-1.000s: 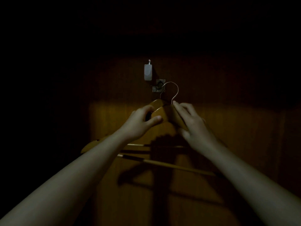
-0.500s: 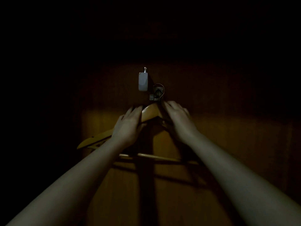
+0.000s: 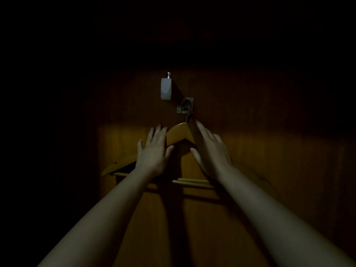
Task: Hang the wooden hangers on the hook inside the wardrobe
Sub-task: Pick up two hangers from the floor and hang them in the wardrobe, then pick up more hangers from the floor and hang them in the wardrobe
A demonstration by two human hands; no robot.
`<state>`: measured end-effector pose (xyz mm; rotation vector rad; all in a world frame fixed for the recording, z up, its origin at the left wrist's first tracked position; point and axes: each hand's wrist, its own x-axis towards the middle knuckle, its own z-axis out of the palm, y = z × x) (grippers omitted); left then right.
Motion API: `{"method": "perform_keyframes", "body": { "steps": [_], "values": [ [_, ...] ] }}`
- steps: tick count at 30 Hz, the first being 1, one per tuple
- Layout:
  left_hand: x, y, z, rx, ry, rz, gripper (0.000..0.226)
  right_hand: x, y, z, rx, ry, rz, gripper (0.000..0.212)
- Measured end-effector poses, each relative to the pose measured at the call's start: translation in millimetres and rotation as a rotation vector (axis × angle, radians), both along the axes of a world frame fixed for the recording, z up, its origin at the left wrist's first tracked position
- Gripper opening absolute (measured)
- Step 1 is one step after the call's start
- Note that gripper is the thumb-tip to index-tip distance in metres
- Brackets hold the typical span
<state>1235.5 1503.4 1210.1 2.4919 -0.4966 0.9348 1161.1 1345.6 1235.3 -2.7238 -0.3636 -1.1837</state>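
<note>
Pretty dark in here, but I can see the hanger (image 3: 180, 132) hanging by its wire on the hook (image 3: 185, 108) on the wardrobe's back panel (image 3: 269, 160). My left hand (image 3: 154, 153) and right hand (image 3: 211, 151) lie flat against its shoulders, fingers spread open, gripping nothing.

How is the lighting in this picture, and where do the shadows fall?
Head view: very dim; only a warm patch lights the wardrobe panel, the top and sides are black. The left hand and right hand, fingers spread, cast dark bands down the wood. The wooden hanger and hook show clearly; the hanger's right end fades into the dark.
</note>
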Motion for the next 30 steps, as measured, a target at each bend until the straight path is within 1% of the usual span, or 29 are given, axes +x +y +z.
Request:
{"method": "perform_keyframes", "body": {
  "steps": [3, 6, 8, 9, 11, 13, 17, 21, 23, 26, 27, 28, 30],
  "values": [
    [-8, -2, -9, 0.017, 0.025, 0.058, 0.067, -8, 1, -1, -0.072, -0.045, -0.046, 0.064],
    [-21, 0, -23, 0.059, -0.014, 0.070, 0.070, -18, 1, -12, -0.046, -0.055, -0.015, 0.064],
    [-36, 0, -35, 0.060, -0.032, 0.016, 0.069, -25, -5, -25, 0.000, -0.038, 0.023, 0.064],
    [-43, 0, -41, 0.068, -0.034, -0.011, 0.069, -29, -8, -33, -0.028, -0.060, 0.028, 0.061],
    [-57, 2, -56, 0.109, -0.037, -0.054, 0.068, -34, -16, -48, -0.146, -0.098, 0.007, 0.054],
    [-70, 4, -71, 0.145, -0.045, -0.111, 0.069, -41, -23, -66, -0.185, -0.077, -0.002, 0.047],
    [-102, 6, -108, 0.199, -0.001, -0.251, 0.073, -65, -39, -114, -0.097, -0.032, 0.058, 0.047],
    [-132, 6, -151, 0.269, 0.145, -0.366, 0.073, -94, -52, -176, 0.025, 0.103, 0.105, 0.051],
    [-143, 5, -177, 0.333, 0.232, -0.403, 0.075, -110, -56, -207, 0.039, 0.194, 0.086, 0.052],
    [-154, 4, -219, 0.407, 0.350, -0.456, 0.082, -133, -63, -250, 0.048, 0.368, 0.034, 0.037],
    [-157, 3, -233, 0.417, 0.386, -0.471, 0.082, -141, -63, -262, 0.060, 0.428, 0.016, 0.035],
    [-161, 3, -247, 0.424, 0.420, -0.484, 0.077, -150, -62, -274, 0.080, 0.477, -0.006, 0.035],
    [-171, 2, -271, 0.438, 0.474, -0.515, 0.058, -168, -58, -295, 0.118, 0.571, -0.059, 0.033]
  ]
}}
